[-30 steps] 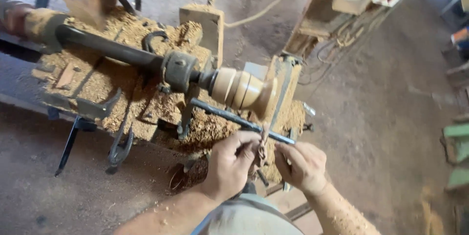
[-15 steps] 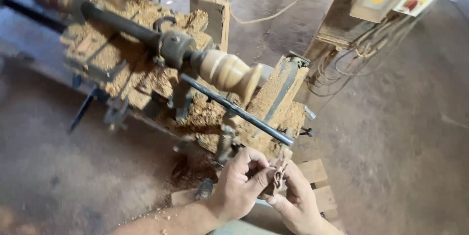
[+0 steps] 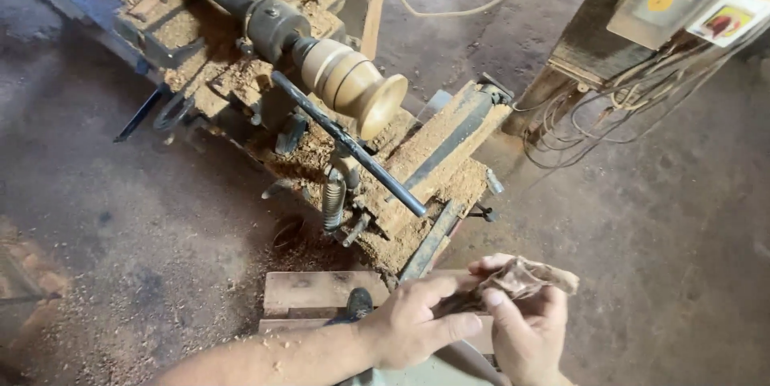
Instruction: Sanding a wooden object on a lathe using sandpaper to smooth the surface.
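Observation:
Both my hands meet at the bottom of the head view, below the lathe. My left hand (image 3: 417, 318) and my right hand (image 3: 521, 326) together pinch a crumpled brown scrap of sandpaper (image 3: 525, 278), which sticks out above the fingers. Up and to the left, a turned pale wooden piece (image 3: 353, 81) with a flared end sits on the lathe's chuck (image 3: 273, 25). A dark metal tool rest bar (image 3: 349, 145) runs diagonally in front of it. Both hands are well clear of the wood piece.
The lathe bed (image 3: 433, 161) is heaped with sawdust and shavings. A wooden pallet block (image 3: 313, 294) lies by my left wrist. A post with an electrical box (image 3: 666, 1) and loose wires (image 3: 593, 113) stands at the right. The floor is dusty concrete.
My hands have drawn back from the tool rest bar toward my body and now hold the sandpaper scrap lower. The view has shifted so the lathe sits higher and further left.

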